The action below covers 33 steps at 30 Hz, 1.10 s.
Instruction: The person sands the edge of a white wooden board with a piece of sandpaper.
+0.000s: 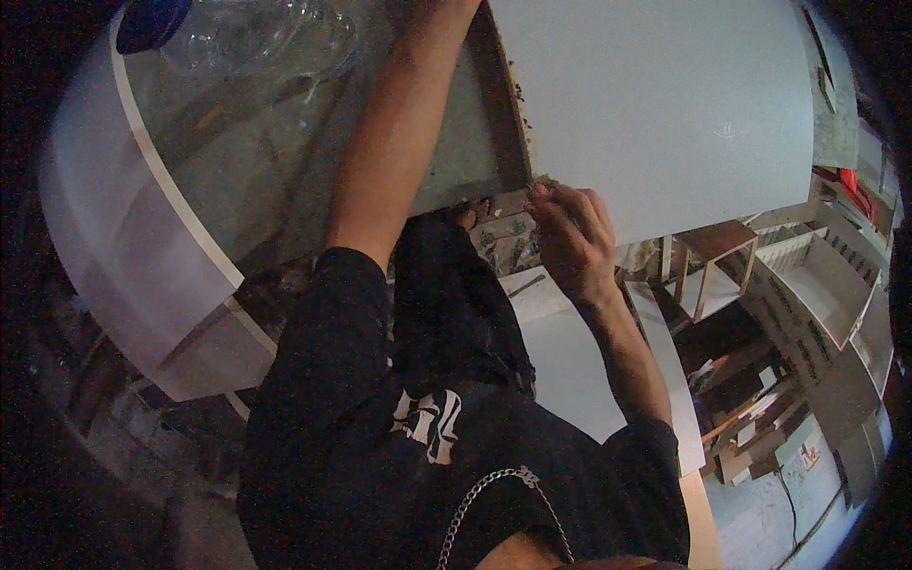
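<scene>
My right hand [575, 233] is closed at the near left corner of a large white panel [665, 104]. Its fingertips pinch around a small greyish-brown bit at the corner, too small to make out. Brown crumbs lie on the panel along its left side, where a bare brown edge [501, 104] shows. My left forearm [404, 133] reaches up across the grey work surface [256, 142] beside that edge. The left hand itself lies beyond the top of the picture.
A large clear plastic bottle [252, 38] with a blue cap [152, 21] lies at the far left. A curved-looking white panel [133, 237] borders the left. Right and below stand a small open wooden frame [712, 271], a white tray-like box [826, 285] and scattered offcuts [750, 432].
</scene>
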Motion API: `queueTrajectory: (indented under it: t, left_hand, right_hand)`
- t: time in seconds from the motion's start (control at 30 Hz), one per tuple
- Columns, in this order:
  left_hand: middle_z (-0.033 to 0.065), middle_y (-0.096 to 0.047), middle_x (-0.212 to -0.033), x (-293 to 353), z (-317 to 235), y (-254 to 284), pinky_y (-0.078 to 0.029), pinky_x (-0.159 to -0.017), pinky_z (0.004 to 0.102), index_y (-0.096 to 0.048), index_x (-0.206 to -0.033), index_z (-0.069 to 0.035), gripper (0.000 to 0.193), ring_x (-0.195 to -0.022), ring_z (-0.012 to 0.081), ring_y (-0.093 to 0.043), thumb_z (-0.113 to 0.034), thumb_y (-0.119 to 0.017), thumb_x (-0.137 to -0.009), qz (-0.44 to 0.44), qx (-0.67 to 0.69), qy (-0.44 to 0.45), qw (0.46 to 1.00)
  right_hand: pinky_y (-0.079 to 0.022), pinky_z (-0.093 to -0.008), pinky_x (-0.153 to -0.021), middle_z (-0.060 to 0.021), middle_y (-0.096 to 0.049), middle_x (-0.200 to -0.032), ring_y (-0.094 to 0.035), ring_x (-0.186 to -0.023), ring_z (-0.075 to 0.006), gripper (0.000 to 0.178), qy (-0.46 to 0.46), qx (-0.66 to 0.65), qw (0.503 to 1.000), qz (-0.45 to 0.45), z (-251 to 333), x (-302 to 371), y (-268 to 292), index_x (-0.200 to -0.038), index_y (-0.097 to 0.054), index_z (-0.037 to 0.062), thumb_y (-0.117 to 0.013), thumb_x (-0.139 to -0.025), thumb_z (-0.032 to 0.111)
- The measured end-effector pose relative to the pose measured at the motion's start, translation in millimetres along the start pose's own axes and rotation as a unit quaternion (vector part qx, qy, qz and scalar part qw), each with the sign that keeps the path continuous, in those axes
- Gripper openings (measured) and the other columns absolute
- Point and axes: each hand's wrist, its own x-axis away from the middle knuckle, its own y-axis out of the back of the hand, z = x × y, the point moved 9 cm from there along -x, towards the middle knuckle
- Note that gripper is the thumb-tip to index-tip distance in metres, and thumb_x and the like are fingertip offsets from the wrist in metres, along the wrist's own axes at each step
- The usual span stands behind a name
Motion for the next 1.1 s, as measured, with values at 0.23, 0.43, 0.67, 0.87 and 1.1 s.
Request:
queueTrajectory:
  t: [0.23, 0.43, 0.67, 0.87, 1.1]
  left_hand:
    - [0.0276, -0.046, -0.149, 3.1, -5.0, -1.5, -0.036, -0.114, 0.0516, -0.039, -0.149, 0.001, 0.072, -0.135, 0.0438, -0.046, -0.036, -0.068, -0.094, -0.011, 0.015, -0.016, 1.0]
    - [0.0271, -0.046, -0.148, 2.4, -3.6, 0.3, -0.037, -0.112, 0.0524, -0.038, -0.15, -0.001, 0.071, -0.133, 0.0445, -0.047, -0.033, -0.068, -0.094, -0.037, 0.006, -0.03, 0.999]
    - [0.0277, -0.048, -0.145, 4.3, 1.2, -6.8, -0.038, -0.111, 0.0532, -0.038, -0.15, -0.002, 0.071, -0.133, 0.0454, -0.046, -0.028, -0.071, -0.093, -0.04, 0.044, -0.034, 0.998]
    - [0.029, -0.046, -0.146, -2.6, 7.3, -16.6, -0.038, -0.112, 0.0537, -0.038, -0.15, -0.002, 0.07, -0.134, 0.0472, -0.045, -0.025, -0.071, -0.092, -0.064, 0.074, -0.036, 0.995]
    - [0.03, -0.046, -0.146, -1.2, 5.8, -18.1, -0.039, -0.111, 0.0541, -0.04, -0.148, -0.002, 0.069, -0.132, 0.048, -0.046, -0.025, -0.072, -0.091, -0.041, 0.087, -0.03, 0.995]
  right_hand:
    - [-0.055, -0.0355, -0.068, -0.0099, -0.069, -0.096, -0.066, -0.08, -0.0262, 0.037, -0.041, 0.029, 0.998, -0.024, 5.2, 13.7, 3.2, -0.108, -0.074, 0.0047, -0.081, -0.073, -0.005]
    - [-0.056, -0.0349, -0.069, -0.0105, -0.069, -0.096, -0.068, -0.082, -0.0245, 0.03, -0.061, 0.031, 0.996, -0.064, 11.4, 11.8, 3.3, -0.105, -0.076, 0.0051, -0.08, -0.077, -0.005]
    - [-0.056, -0.0342, -0.071, -0.0124, -0.07, -0.096, -0.069, -0.086, -0.0253, 0.022, -0.113, 0.026, 0.99, -0.075, 6.0, -6.6, -6.1, -0.102, -0.075, 0.0023, -0.075, -0.082, -0.006]
    - [-0.052, -0.0366, -0.07, -0.0096, -0.069, -0.094, -0.065, -0.081, -0.026, 0.02, -0.078, 0.03, 0.997, 0.006, 9.0, 22.2, -0.8, -0.099, -0.075, 0.0047, -0.076, -0.081, -0.004]
    - [-0.05, -0.0363, -0.071, -0.0085, -0.069, -0.094, -0.065, -0.083, -0.0268, 0.025, -0.099, 0.024, 0.994, -0.044, 2.9, -9.7, 0.0, -0.101, -0.074, 0.0072, -0.075, -0.08, -0.005]
